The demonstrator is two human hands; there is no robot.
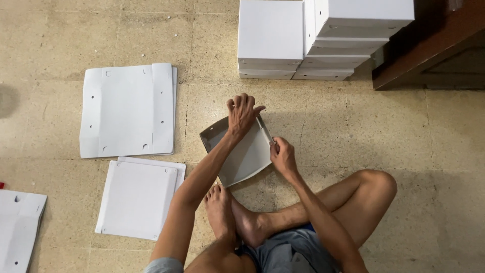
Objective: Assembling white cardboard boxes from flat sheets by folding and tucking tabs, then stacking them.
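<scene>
1. We see one half-formed grey-white cardboard tray point(242, 154) on the speckled floor point(353, 131), just ahead of the person's crossed bare feet point(230, 217). Its side walls are partly raised. Nothing lies inside it.
2. The left hand point(241, 114) rests on the far edge of the tray, fingers spread and curled down over the raised wall, pressing on it rather than closed round it.
3. The right hand point(283, 156) is at the tray's right-hand edge. Thumb and forefinger are pinched closed on a narrow flap there; the other fingers are loosely curled.
4. To the left, well apart from the tray, lie flat cardboard blanks: one pile with punched holes and creased edges point(126, 111), and a second pile nearer the person point(139, 197). We cannot tell how many sheets each pile holds.
5. A third lot of flat blanks point(17, 227) shows at the lower left edge, cut off by the frame.
6. Beyond the tray, two stacks of finished white boxes point(308, 40) stand side by side, touching. The left stack shows about three boxes, the right about five; the top is cropped.
7. A dark wooden piece of furniture point(429, 50) stands just beside the stacks, upper right.
8. Nothing lies between the hands and the tray.
</scene>
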